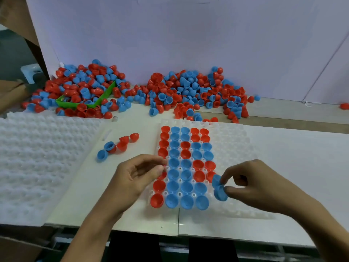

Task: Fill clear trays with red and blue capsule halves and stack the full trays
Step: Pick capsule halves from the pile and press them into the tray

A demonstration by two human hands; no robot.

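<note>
Filling the clear tray (236, 140): right hand (251, 184) pinching blue capsule halves (219, 188) over the fifth column's empty near pockets (left columns full). Left hand (136, 176) loosely curled, empty. Next: seat halves open-side up.

Pale lilac flat backboard (170, 35) stands upright along far edge of white flat desk (292, 157). Green plastic bin (105, 95) lies far left on desk. Brown cardboard piece (11, 95) at left edge, small white-grey device (32, 72) just behind it, details unclear.
</note>
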